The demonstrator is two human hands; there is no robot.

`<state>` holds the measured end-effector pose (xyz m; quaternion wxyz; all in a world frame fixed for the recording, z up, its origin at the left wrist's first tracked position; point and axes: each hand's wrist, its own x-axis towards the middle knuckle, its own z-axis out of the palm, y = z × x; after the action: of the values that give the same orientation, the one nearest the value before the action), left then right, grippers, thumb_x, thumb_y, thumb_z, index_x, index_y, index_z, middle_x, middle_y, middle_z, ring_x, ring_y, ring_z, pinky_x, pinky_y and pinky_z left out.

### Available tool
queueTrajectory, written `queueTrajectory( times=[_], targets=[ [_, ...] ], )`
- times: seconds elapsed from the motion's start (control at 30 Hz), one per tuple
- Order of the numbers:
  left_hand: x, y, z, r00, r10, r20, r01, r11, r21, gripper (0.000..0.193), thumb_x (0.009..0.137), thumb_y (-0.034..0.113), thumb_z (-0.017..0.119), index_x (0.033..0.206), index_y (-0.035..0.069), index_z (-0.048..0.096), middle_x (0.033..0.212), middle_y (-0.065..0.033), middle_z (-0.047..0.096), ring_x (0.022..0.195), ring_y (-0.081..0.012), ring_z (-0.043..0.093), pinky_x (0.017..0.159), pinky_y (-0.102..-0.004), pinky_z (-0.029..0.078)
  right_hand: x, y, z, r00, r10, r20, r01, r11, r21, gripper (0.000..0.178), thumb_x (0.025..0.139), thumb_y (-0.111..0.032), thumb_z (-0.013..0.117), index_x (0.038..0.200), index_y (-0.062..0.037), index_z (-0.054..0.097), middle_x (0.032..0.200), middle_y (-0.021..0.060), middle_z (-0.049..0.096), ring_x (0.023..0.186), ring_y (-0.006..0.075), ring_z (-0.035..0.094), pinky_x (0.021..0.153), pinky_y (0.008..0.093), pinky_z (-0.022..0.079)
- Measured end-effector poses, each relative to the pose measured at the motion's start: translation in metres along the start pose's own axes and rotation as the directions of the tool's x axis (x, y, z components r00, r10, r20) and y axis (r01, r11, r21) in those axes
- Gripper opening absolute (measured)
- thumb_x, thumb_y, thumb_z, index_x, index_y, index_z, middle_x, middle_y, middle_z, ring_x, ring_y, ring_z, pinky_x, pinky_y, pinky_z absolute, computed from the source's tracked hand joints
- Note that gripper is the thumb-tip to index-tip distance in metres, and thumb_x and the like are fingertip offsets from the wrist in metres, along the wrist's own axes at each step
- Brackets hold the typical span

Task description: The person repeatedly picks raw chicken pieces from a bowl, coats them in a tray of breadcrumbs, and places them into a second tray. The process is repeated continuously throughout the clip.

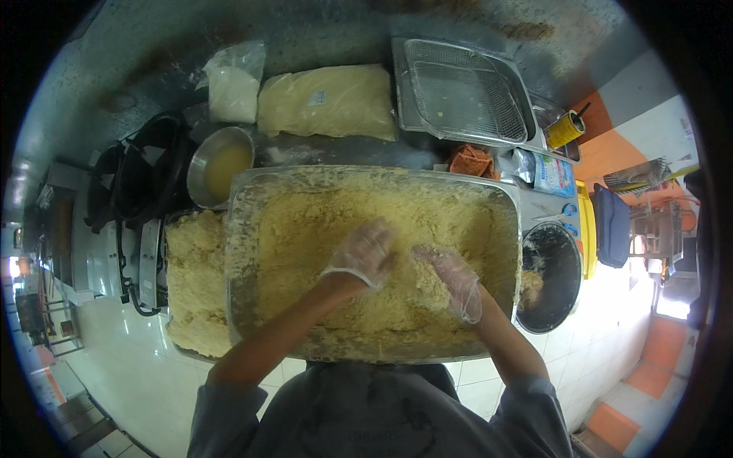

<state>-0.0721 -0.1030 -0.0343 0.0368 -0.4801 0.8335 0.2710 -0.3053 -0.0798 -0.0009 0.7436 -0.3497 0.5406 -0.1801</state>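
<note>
A loose clump (pixel 431 285) of pale yellow crumbs is being grasped in the half-curled, clear-gloved right hand (pixel 452 281), with the fingertips dusted; whether it is lifted free of the rest cannot be told. Beside it, the left hand (pixel 363 250) is seen back uppermost, its fingers bent toward the crumbs — whether anything is gripped underneath is hidden.

Around both hands, the crumbly mixture (pixel 305 229) is spread across a large metal tray (pixel 241 301), banked up along the sides. Soft, light handfuls are to be expected, easily broken and likely to be shed through spread fingers — so a clump is best taken from below, in a cupped palm, and pressed gently. The full tray would probably be found heavy, and best held by its rim.

Farther out, a second batch (pixel 195 282) is heaped at the left, a metal bowl (pixel 197 172) of yellowish liquid is set behind it, and a dark bowl (pixel 560 282) is placed at the right. Beyond, a large bag (pixel 327 101) is laid near a wire basket (pixel 466 91).
</note>
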Motion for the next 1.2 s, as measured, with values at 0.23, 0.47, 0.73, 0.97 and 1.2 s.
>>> queueTrajectory(
  times=[0.23,0.47,0.73,0.97,1.2],
  targets=[
    [0.022,0.014,0.033,0.989,0.129,0.078,-0.151,0.874,0.462,0.076,0.102,0.056,0.024,0.159,0.008,0.012,0.167,-0.0114,0.010,0.154,-0.0270,0.007,0.125,-0.0422,0.004,-0.028,-0.033,-0.004,0.975,-0.054,-0.216,0.087,0.986,0.142,0.044,0.099,-0.034,0.060,0.130,-0.0025,0.060,0.116,0.0096,0.067,0.096,0.0192,0.067,0.081,0.0321,0.056],
    [-0.002,0.030,0.016,0.968,0.040,0.246,-0.144,0.895,0.423,0.077,0.100,0.059,0.029,0.159,0.011,0.017,0.166,-0.0176,0.011,0.153,-0.0298,0.015,0.125,-0.0435,0.007,0.061,-0.030,0.003,0.944,-0.313,-0.107,0.269,0.914,-0.303,0.043,0.096,-0.037,0.064,0.123,-0.0034,0.063,0.121,0.0135,0.067,0.101,0.0218,0.065,0.083,0.0353,0.054],
    [-0.153,-0.023,-0.036,0.991,-0.063,0.118,0.062,0.998,0.012,0.043,0.104,0.034,0.039,0.141,0.017,0.053,0.158,-0.0058,0.036,0.139,-0.0291,0.043,0.116,-0.0439,0.038,0.063,-0.055,0.007,0.823,-0.499,0.271,0.456,0.296,-0.840,0.039,0.101,-0.033,0.051,0.120,-0.0024,0.065,0.119,0.0147,0.068,0.113,0.0287,0.062,0.101,0.0385,0.049],
    [-0.189,-0.038,-0.028,0.806,-0.451,-0.384,0.336,0.882,-0.330,0.019,0.089,0.020,0.064,0.106,0.012,0.069,0.106,-0.0135,0.067,0.101,-0.0286,0.066,0.086,-0.0412,0.057,0.131,-0.013,0.077,0.671,-0.389,0.631,0.425,-0.496,-0.757,0.070,0.100,-0.055,0.040,0.152,-0.0083,0.035,0.156,0.0175,0.034,0.145,0.0308,0.032,0.122,0.0473,0.022],
    [-0.200,-0.027,0.000,0.714,-0.410,-0.567,0.476,0.879,-0.036,0.025,0.077,0.015,0.074,0.100,0.013,0.067,0.111,-0.0070,0.066,0.092,-0.0272,0.067,0.074,-0.0422,0.056,0.137,-0.010,0.087,0.794,-0.094,0.601,0.503,-0.453,-0.736,0.084,0.099,-0.068,0.022,0.158,-0.0087,0.019,0.165,0.0143,0.018,0.153,0.0327,0.011,0.125,0.0531,0.002]
  ],
)
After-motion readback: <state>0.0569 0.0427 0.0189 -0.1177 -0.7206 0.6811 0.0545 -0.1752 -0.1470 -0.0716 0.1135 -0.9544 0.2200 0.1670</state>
